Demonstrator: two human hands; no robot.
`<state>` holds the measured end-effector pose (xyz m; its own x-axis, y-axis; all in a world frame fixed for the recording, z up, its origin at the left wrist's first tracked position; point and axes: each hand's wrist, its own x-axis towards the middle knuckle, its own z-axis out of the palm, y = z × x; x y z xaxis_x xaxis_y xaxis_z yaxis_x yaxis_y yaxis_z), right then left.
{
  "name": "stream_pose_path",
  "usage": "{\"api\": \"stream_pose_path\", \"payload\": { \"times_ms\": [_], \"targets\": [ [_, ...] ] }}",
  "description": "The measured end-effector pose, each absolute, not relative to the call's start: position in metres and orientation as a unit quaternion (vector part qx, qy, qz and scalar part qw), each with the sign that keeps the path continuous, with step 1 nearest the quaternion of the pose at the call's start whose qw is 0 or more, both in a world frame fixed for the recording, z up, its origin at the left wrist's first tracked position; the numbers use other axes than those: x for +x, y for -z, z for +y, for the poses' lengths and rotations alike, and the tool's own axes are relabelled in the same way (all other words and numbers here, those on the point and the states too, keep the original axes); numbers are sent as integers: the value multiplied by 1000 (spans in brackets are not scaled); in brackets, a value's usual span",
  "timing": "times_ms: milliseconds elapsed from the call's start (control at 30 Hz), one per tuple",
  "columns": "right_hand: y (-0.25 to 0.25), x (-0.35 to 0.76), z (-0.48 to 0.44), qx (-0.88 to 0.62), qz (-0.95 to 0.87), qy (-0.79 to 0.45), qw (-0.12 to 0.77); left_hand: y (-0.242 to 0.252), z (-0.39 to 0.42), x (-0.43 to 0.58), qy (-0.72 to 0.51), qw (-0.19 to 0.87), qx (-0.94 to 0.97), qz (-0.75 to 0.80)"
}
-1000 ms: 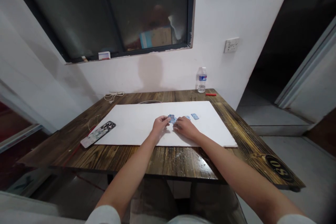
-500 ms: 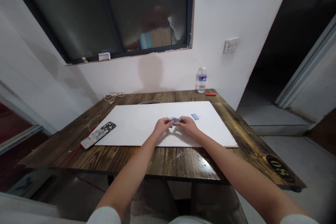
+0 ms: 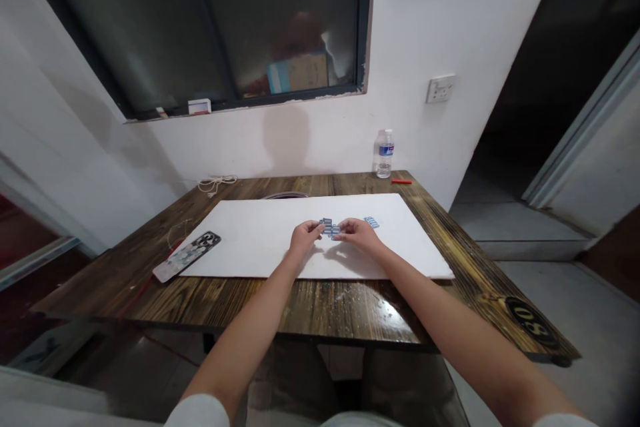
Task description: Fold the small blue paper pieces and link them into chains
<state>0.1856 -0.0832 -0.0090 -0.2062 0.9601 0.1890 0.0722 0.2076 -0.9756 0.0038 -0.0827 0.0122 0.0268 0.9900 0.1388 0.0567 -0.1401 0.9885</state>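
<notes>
My left hand (image 3: 306, 239) pinches a small dark-blue slatted piece (image 3: 327, 225) between thumb and fingers. My right hand (image 3: 357, 235) grips a lighter blue slatted piece (image 3: 335, 233) close beside it, lower and to the right. The two pieces meet or overlap between my fingertips; whether they are joined I cannot tell. Both are held just above the white board (image 3: 260, 240), where my hands cast shadows. Another flat blue slatted piece (image 3: 371, 221) lies on the board just beyond my right hand.
A phone in a patterned case (image 3: 187, 257) overlaps the board's left edge. At the back of the wooden table (image 3: 280, 307) are a white cable (image 3: 217, 182), a water bottle (image 3: 385, 155) and a red pen-like stick (image 3: 401, 181). A wall with a window stands behind.
My hands have drawn slightly apart, and the blue pieces between them have turned so their slatted faces show more. The loose piece on the board has stayed put.
</notes>
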Motion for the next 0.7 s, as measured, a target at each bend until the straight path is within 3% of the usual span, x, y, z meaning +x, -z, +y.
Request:
{"api": "stream_pose_path", "payload": {
  "times_ms": [100,333,700],
  "targets": [
    [4,188,-89,-414,-665,-463,416,-11,-82,4,-524,453,540,479],
    [1,191,-97,-437,-796,-299,294,-13,-85,5,-509,451,549,486],
    [2,190,-86,-483,-685,-299,457,-12,-87,5,-439,462,620,457]
  ]
}}
